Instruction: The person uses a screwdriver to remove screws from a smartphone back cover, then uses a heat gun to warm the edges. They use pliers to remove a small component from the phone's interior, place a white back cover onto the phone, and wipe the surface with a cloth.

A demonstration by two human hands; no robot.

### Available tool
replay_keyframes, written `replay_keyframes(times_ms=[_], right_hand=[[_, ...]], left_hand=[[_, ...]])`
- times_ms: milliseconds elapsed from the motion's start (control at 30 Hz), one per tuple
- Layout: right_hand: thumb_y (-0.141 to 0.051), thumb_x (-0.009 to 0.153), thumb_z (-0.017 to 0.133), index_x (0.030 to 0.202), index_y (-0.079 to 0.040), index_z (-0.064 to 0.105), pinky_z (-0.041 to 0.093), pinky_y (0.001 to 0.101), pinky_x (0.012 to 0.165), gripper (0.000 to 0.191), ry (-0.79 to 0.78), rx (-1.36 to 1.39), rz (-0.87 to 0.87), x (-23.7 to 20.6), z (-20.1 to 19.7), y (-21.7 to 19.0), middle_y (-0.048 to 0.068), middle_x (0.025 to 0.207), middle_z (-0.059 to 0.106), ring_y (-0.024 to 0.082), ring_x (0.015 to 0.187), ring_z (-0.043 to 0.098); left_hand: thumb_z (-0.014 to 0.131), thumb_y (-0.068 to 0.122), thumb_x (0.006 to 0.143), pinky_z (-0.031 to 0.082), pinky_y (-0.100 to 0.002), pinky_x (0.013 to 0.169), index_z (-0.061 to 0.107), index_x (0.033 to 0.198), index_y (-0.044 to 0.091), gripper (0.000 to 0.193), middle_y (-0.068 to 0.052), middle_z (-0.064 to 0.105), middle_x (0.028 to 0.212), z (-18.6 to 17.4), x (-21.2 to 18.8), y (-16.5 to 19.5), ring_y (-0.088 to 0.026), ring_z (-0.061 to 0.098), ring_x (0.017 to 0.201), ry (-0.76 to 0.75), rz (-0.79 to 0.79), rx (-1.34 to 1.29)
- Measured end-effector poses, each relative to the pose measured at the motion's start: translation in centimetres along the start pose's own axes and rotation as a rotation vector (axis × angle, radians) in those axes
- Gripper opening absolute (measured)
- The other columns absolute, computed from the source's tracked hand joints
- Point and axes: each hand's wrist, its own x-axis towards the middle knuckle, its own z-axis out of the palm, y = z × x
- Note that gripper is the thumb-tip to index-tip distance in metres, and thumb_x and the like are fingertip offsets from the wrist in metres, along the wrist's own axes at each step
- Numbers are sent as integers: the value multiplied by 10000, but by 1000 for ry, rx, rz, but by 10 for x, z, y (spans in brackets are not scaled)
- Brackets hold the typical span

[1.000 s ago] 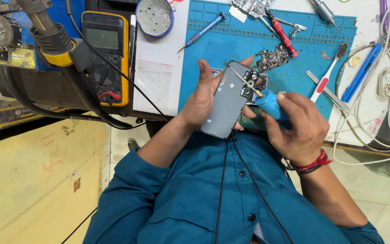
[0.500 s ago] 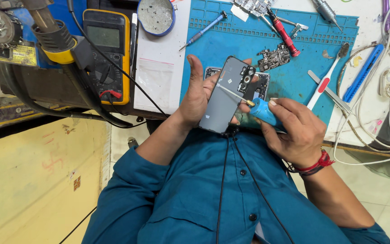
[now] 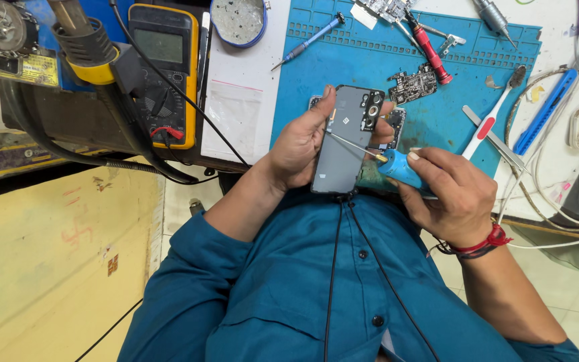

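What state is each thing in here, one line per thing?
Phone: upright, back facing the camera, gripped by the left hand.
Blue-handled screwdriver: in the right hand, tip against the phone's back.
Circuit board: loose on the blue mat.
Multimeter: lying flat, screen blank.
Red-handled tool: lying on the mat, untouched.

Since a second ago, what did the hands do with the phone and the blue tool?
The left hand turned the dark grey rectangular phone from tilted to nearly upright, camera end away from the body. The right hand drew the blue-handled screwdriver back to the right, so its thin metal tip now lies across the phone's back. Both hands keep their hold. The blue work mat and its tools stayed put.
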Motion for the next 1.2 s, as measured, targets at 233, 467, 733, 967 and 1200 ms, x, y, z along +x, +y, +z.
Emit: replay_keyframes(times_ms=[233,467,733,967,1200], right_hand=[[-106,837,887,1155,-45,698,558,366,764,374,-7,1,-9,-1,1,3,128,1132,720,290,888,711],[-113,824,905,1151,-44,695,554,370,754,394,-14,12,-32,-3,1,5,128,1110,714,295,882,708],[-107,821,896,1151,-46,694,557,371,762,392,-20,15,-43,-3,1,7,130,1110,714,298,896,712],[-114,816,888,1139,-38,703,561,370,754,380,-28,34,-59,-4,2,7,130,1109,714,296,894,716],[-122,796,889,1115,-42,709,554,363,720,375,-39,42,-78,-5,4,6,122,1091,719,280,863,713]], left_hand=[[210,551,1170,497,-402,1120,383,1625,-24,754,-170,635,1362,5,1,3,-294,584,1355,-64,26,-74],[205,543,1180,482,-444,1162,370,1578,-50,734,-185,632,1356,5,2,1,-309,571,1360,-62,43,-80],[189,544,1180,479,-459,1161,345,1587,-53,739,-194,616,1372,2,4,0,-330,555,1377,-104,54,-181],[205,554,1178,468,-465,1175,318,1600,-52,746,-190,603,1373,2,5,-1,-328,545,1380,-108,56,-198],[232,554,1176,448,-470,1204,317,1599,-54,745,-183,601,1359,2,5,2,-325,543,1383,-119,61,-207]])
